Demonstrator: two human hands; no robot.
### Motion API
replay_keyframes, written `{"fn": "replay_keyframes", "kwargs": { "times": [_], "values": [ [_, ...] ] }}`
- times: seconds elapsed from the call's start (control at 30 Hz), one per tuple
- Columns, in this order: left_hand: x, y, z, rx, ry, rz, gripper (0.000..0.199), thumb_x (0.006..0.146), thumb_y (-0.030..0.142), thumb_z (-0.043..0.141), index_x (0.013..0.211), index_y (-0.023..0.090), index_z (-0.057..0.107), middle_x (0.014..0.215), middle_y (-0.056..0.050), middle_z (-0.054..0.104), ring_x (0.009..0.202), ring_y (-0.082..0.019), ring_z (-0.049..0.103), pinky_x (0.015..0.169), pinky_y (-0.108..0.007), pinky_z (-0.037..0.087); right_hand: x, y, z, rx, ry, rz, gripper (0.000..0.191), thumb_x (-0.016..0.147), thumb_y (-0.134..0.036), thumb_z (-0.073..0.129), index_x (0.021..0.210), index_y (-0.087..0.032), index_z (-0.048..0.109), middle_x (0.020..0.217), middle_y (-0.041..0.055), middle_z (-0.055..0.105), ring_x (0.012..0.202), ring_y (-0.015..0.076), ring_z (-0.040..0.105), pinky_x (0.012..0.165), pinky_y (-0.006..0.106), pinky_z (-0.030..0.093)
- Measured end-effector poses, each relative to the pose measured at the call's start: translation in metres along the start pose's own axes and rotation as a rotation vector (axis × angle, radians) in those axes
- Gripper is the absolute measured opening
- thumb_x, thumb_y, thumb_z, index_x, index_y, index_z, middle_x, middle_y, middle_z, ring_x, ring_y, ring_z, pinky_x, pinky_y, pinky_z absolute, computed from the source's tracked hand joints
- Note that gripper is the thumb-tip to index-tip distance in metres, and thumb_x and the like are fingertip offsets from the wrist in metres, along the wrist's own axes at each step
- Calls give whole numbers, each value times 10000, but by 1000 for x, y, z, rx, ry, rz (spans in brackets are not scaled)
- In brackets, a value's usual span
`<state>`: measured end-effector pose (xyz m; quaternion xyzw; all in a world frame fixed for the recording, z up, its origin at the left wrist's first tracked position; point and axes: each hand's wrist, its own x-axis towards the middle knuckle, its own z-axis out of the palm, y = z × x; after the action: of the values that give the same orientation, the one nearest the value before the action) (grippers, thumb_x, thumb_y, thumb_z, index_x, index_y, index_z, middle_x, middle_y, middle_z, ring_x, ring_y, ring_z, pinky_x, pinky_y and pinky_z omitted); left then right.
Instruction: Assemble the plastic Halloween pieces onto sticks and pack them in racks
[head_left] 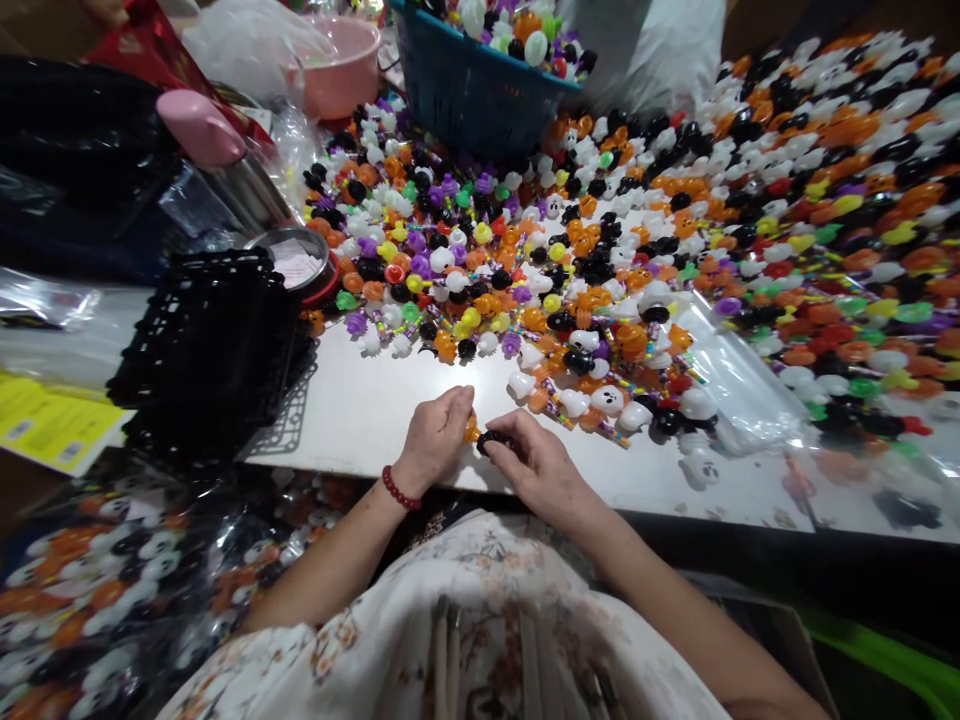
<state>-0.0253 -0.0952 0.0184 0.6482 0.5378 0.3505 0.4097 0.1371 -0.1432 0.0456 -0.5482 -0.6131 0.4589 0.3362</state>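
Near the front edge of the white table (337, 420), my left hand (439, 435) is closed around a small orange plastic piece (472, 430), most of it hidden by the fingers. My right hand (536, 465) pinches a small black plastic piece (491, 440) between thumb and fingers. The two pieces meet or nearly meet end to end between my hands. Past my hands lies a wide heap of small plastic figures (469, 320) in orange, white, black, purple, yellow and green, some with patterned sticks. A white ghost figure (607, 400) lies to the right.
A blue basket (480, 100) full of figures stands at the back, near a pink bowl (345, 70). Black plastic trays (210, 350) and a pink-lidded flask (232, 160) sit at left. Clear bags (742, 375) lie at right. Bagged figures (97, 590) are at lower left.
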Motion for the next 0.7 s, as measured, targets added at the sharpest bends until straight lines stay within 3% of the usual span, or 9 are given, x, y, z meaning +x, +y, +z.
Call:
{"fn": "replay_keyframes", "kwargs": {
  "times": [0.13, 0.33, 0.47, 0.7],
  "values": [
    [-4, 1, 2, 131, 9, 51, 483, 993, 522, 302, 688, 216, 519, 597, 5, 549, 566, -140, 528, 583, -258, 370, 1, -3, 1, -130, 17, -71, 61, 865, -225, 559, 912, -197, 586, 776, 0, 651, 651, 129, 556, 623, 255, 439],
    [-4, 1, 2, 181, 8, 71, 484, 1000, 502, 273, 690, 220, 515, 596, -3, 558, 558, -142, 536, 572, -253, 362, 3, -1, -3, -89, -18, -15, 71, 848, -206, 555, 878, -196, 619, 752, -14, 654, 604, 114, 520, 569, 235, 397],
    [-5, 0, 4, 329, 37, 119, 464, 996, 480, 277, 682, 224, 502, 562, -10, 546, 535, -154, 514, 550, -267, 311, 6, 0, -3, -108, -22, -6, 70, 813, -171, 554, 852, -194, 608, 750, -17, 650, 604, 114, 518, 571, 236, 386],
    [-9, 0, 17, 424, 103, 116, 445, 1011, 424, 257, 708, 222, 512, 579, -18, 552, 539, -162, 499, 553, -278, 282, 11, 0, 2, -191, -4, -16, 128, 770, -105, 499, 806, -210, 563, 654, -44, 573, 560, 118, 480, 551, 237, 348]
  ]
}}
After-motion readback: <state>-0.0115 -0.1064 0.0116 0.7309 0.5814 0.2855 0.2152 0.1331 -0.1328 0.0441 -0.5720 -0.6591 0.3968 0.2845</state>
